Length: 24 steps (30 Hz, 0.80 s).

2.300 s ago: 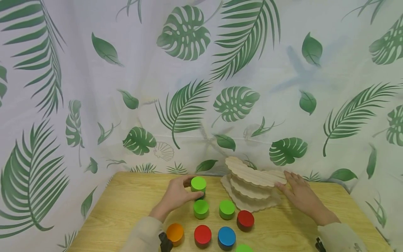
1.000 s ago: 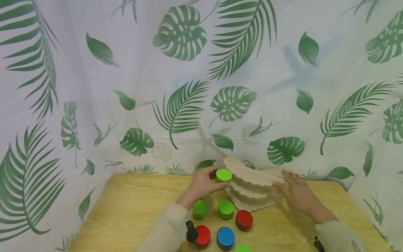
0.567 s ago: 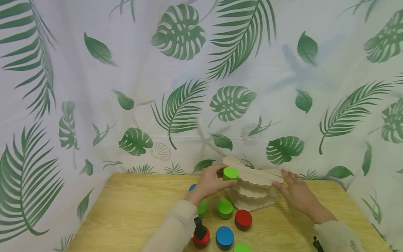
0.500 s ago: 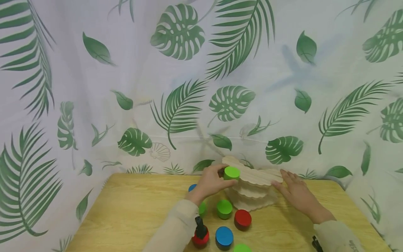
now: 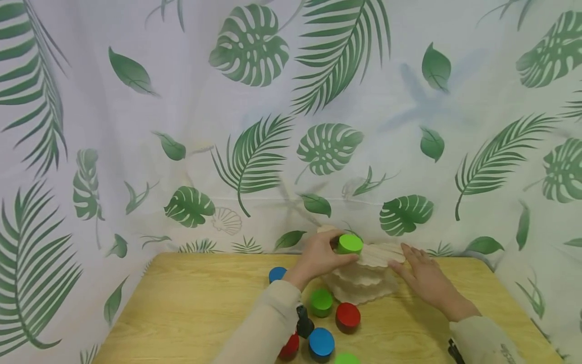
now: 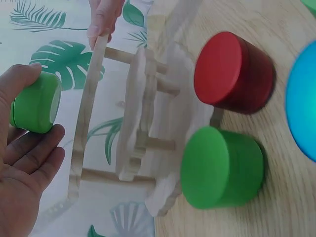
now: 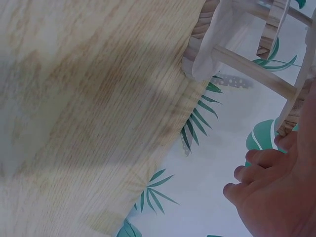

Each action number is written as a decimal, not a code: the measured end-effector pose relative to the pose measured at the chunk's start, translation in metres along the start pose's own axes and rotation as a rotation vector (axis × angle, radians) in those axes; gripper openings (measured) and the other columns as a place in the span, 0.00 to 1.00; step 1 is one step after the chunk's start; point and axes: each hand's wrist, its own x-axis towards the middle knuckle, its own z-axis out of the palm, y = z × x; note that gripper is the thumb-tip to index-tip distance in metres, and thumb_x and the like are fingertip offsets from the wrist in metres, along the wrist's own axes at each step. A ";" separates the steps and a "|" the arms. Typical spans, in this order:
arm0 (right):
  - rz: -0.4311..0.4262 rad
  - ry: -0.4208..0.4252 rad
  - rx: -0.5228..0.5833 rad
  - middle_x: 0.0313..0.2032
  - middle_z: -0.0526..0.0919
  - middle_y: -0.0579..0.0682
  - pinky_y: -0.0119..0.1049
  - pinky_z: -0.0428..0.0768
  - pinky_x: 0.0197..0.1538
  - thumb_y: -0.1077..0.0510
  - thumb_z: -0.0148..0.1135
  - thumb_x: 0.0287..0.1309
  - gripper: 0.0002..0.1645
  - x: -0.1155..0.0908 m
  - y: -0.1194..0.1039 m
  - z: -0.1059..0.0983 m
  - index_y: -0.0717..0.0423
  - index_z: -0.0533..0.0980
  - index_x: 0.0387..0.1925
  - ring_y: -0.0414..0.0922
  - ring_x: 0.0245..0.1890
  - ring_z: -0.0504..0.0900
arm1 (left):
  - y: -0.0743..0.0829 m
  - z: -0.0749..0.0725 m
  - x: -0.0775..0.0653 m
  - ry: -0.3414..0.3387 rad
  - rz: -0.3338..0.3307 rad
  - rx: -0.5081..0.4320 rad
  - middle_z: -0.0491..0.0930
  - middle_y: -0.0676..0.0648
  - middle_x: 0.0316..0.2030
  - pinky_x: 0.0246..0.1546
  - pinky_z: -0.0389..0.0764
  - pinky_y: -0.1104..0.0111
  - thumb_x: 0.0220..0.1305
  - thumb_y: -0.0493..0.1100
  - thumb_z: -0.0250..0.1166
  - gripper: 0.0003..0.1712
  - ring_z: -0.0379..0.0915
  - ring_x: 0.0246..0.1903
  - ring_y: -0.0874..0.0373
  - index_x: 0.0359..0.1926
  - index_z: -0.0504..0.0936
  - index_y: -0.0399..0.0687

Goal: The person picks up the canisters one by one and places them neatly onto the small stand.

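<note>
Carried up off the table, the green block (image 5: 349,243) now sits pinched in my left grip (image 5: 318,257) over the wooden stand (image 5: 366,275), whose top tier my flat right grip (image 5: 423,278) steadies; releasing off-centre could tip it.

The tiered stand (image 5: 364,275) is showing pale, matt, unfinished wood; the painted cylinders (image 6: 222,168) are looking smooth and faintly satiny; the table (image 5: 191,303) is showing light woodgrain; the leaf-printed backdrop (image 5: 291,126) is hanging as soft cloth.
</note>
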 end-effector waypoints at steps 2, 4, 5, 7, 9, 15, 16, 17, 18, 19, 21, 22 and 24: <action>-0.002 0.002 0.001 0.76 0.56 0.80 0.79 0.51 0.72 0.35 0.44 0.81 0.50 0.000 -0.001 0.000 0.73 0.51 0.80 0.83 0.75 0.50 | 0.001 0.003 0.004 0.007 0.005 0.009 0.87 0.53 0.48 0.44 0.79 0.76 0.59 0.53 0.80 0.29 0.77 0.42 0.66 0.59 0.85 0.50; -0.003 0.004 0.004 0.75 0.56 0.80 0.79 0.51 0.72 0.35 0.45 0.81 0.50 0.000 -0.002 0.000 0.73 0.52 0.80 0.83 0.75 0.50 | 0.001 0.006 0.007 0.016 0.017 0.035 0.87 0.52 0.47 0.43 0.79 0.77 0.59 0.53 0.80 0.29 0.77 0.41 0.67 0.58 0.86 0.48; -0.004 0.004 0.003 0.75 0.56 0.80 0.79 0.51 0.72 0.35 0.45 0.81 0.50 0.000 -0.003 0.000 0.73 0.52 0.80 0.83 0.75 0.50 | 0.002 0.008 0.009 0.018 0.024 0.042 0.88 0.51 0.47 0.43 0.79 0.77 0.58 0.53 0.80 0.29 0.77 0.41 0.67 0.58 0.86 0.47; -0.008 0.008 -0.009 0.75 0.57 0.81 0.78 0.52 0.72 0.35 0.45 0.81 0.50 0.001 -0.003 -0.001 0.74 0.52 0.79 0.83 0.74 0.51 | 0.003 0.012 0.012 0.018 0.034 0.079 0.88 0.50 0.47 0.43 0.79 0.77 0.59 0.53 0.80 0.28 0.78 0.41 0.66 0.57 0.86 0.47; -0.010 0.010 -0.014 0.75 0.57 0.81 0.78 0.53 0.72 0.36 0.45 0.81 0.50 0.001 -0.003 -0.001 0.74 0.52 0.79 0.83 0.74 0.52 | 0.004 0.016 0.015 0.019 0.045 0.109 0.89 0.50 0.47 0.43 0.78 0.78 0.59 0.54 0.80 0.28 0.78 0.41 0.67 0.56 0.87 0.46; -0.003 0.008 -0.012 0.75 0.57 0.81 0.79 0.52 0.72 0.35 0.44 0.81 0.50 -0.001 -0.004 -0.003 0.74 0.52 0.79 0.83 0.74 0.51 | 0.009 0.028 0.024 0.022 0.042 0.134 0.89 0.52 0.44 0.41 0.77 0.79 0.59 0.54 0.80 0.26 0.77 0.39 0.67 0.54 0.87 0.47; -0.003 0.007 -0.011 0.75 0.57 0.81 0.79 0.52 0.72 0.35 0.44 0.81 0.50 -0.001 -0.004 -0.003 0.74 0.52 0.79 0.83 0.74 0.51 | 0.009 0.029 0.024 0.023 0.037 0.133 0.88 0.51 0.44 0.41 0.77 0.79 0.59 0.54 0.80 0.26 0.77 0.39 0.67 0.54 0.87 0.47; -0.004 0.006 -0.011 0.75 0.57 0.80 0.79 0.52 0.72 0.35 0.44 0.81 0.50 0.000 -0.004 -0.003 0.74 0.52 0.79 0.84 0.74 0.52 | 0.010 0.031 0.025 0.022 0.034 0.139 0.88 0.51 0.44 0.41 0.77 0.79 0.59 0.54 0.79 0.26 0.77 0.39 0.67 0.55 0.87 0.48; -0.006 0.007 -0.013 0.75 0.57 0.80 0.79 0.52 0.72 0.36 0.44 0.82 0.50 0.000 -0.004 -0.003 0.74 0.52 0.79 0.84 0.73 0.52 | 0.010 0.032 0.026 0.021 0.032 0.141 0.88 0.51 0.44 0.41 0.77 0.79 0.60 0.54 0.79 0.26 0.77 0.39 0.67 0.55 0.87 0.48; -0.010 0.010 -0.014 0.75 0.58 0.81 0.79 0.53 0.71 0.36 0.44 0.82 0.49 0.000 -0.004 -0.003 0.75 0.52 0.79 0.84 0.73 0.53 | 0.011 0.034 0.026 0.019 0.029 0.148 0.88 0.52 0.45 0.41 0.76 0.80 0.60 0.54 0.79 0.26 0.77 0.39 0.67 0.55 0.86 0.48; -0.017 0.018 -0.018 0.74 0.59 0.81 0.79 0.54 0.71 0.37 0.44 0.82 0.48 0.000 -0.004 -0.002 0.75 0.53 0.78 0.85 0.72 0.54 | 0.012 0.037 0.028 0.018 0.028 0.151 0.88 0.52 0.45 0.42 0.76 0.80 0.60 0.54 0.79 0.26 0.76 0.39 0.68 0.55 0.86 0.48; -0.019 0.021 -0.021 0.74 0.60 0.81 0.79 0.54 0.71 0.37 0.44 0.82 0.48 0.000 -0.004 -0.002 0.76 0.53 0.78 0.85 0.72 0.55 | 0.013 0.039 0.029 0.016 0.027 0.153 0.88 0.52 0.45 0.42 0.76 0.80 0.60 0.54 0.79 0.26 0.76 0.39 0.68 0.56 0.86 0.48; -0.024 0.031 -0.027 0.73 0.60 0.82 0.79 0.55 0.70 0.38 0.45 0.82 0.48 0.000 -0.004 -0.002 0.76 0.54 0.77 0.85 0.71 0.56 | 0.015 0.042 0.030 0.015 0.033 0.148 0.88 0.52 0.45 0.42 0.76 0.81 0.60 0.53 0.79 0.26 0.76 0.39 0.68 0.55 0.86 0.47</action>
